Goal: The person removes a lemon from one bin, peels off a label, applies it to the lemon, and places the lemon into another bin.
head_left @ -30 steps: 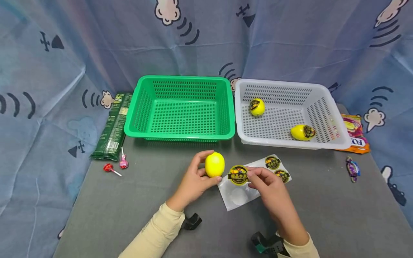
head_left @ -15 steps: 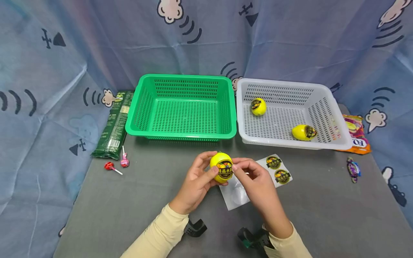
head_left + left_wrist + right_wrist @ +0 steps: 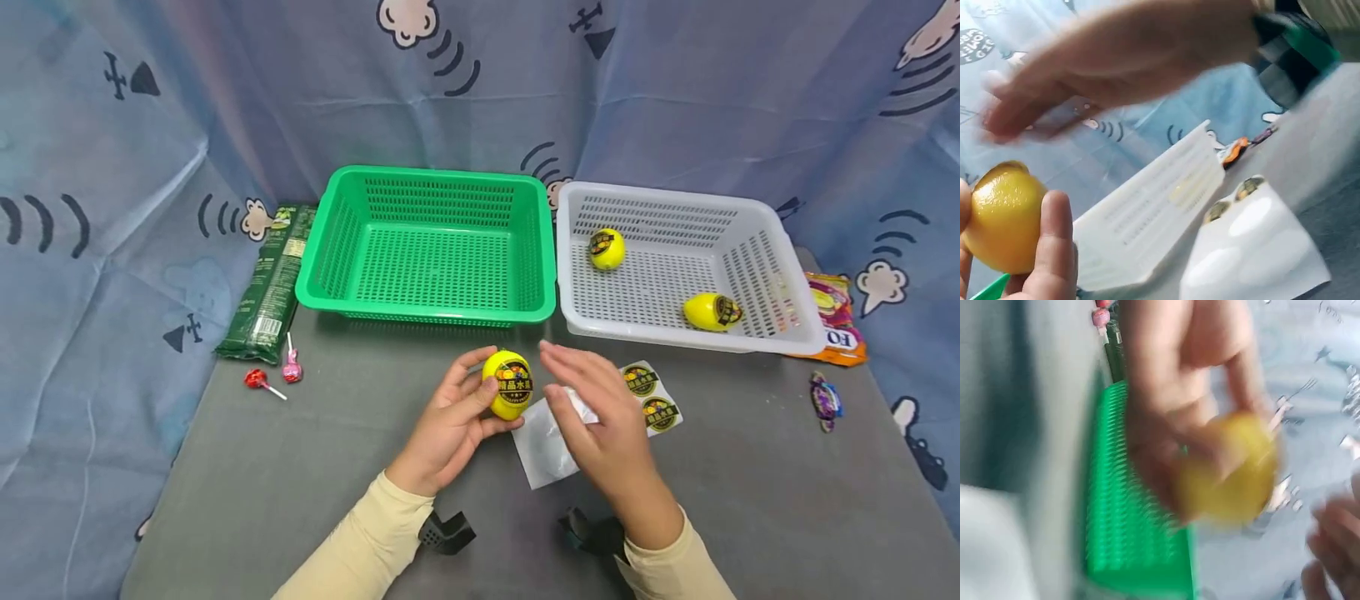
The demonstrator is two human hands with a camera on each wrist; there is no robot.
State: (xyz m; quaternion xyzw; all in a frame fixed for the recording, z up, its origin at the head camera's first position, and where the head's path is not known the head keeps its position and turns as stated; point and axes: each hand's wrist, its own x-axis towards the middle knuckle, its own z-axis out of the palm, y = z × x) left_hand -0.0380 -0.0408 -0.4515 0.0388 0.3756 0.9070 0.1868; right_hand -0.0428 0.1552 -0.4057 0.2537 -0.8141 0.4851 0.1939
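A yellow lemon (image 3: 495,407) is gripped between the thumb and fingers of my left hand (image 3: 448,425), above the grey table. On its face sits a round black-and-gold sticker (image 3: 514,383); in the left wrist view the sticker's edge (image 3: 1013,166) stands slightly off the lemon at the top. My right hand (image 3: 611,425) is beside the lemon, apart from it, fingers extended and holding nothing. Below the right hand lies a white sticker sheet (image 3: 543,454), partly hidden, with two round stickers (image 3: 640,380) showing at its right end.
A green basket (image 3: 427,315) and a white basket (image 3: 682,335) stand at the back; the white one holds two stickered lemons (image 3: 705,312). Left are a green packet (image 3: 266,292) and two lollipops (image 3: 256,379). Right are an orange packet (image 3: 836,321) and a purple-wrapped candy (image 3: 827,402).
The sticker went from my right fingers onto the lemon, while my left hand turned the lemon slightly. My right hand then let go and drew away to the right, fingers opening.
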